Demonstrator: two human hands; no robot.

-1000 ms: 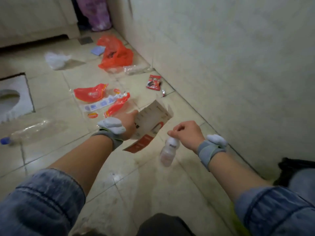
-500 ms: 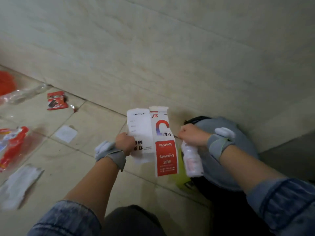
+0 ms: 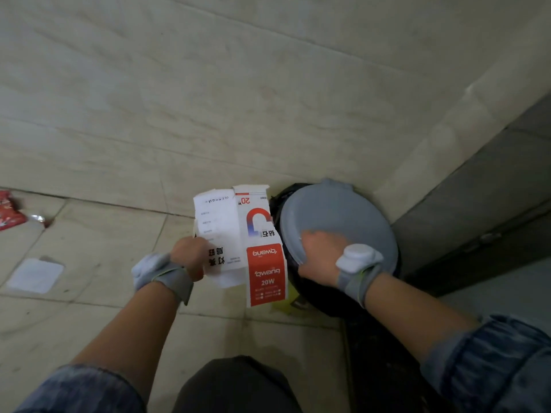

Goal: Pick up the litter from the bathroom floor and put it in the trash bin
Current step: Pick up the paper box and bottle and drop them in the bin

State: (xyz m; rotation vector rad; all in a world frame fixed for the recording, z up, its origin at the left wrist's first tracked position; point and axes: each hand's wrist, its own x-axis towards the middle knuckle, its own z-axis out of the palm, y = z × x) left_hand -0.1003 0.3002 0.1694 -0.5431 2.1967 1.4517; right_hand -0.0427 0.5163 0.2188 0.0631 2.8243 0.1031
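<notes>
Trash bin (image 3: 337, 222) in tiled wall corner, flattened carton (image 3: 238, 242) pinched in left hand (image 3: 190, 254), right hand's (image 3: 320, 251) grip unclear.

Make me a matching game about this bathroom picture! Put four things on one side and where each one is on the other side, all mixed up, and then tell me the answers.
Things:
1. flattened red and white box
2. grey bin lid
3. red wrapper
4. white square of paper

Places:
A. under the right hand, in the corner by the wall
B. flat on the floor tiles, left of the left wrist
C. gripped in the left hand
D. at the far left edge, near the foot of the wall

Pairs: 1-C, 2-A, 3-D, 4-B
</notes>
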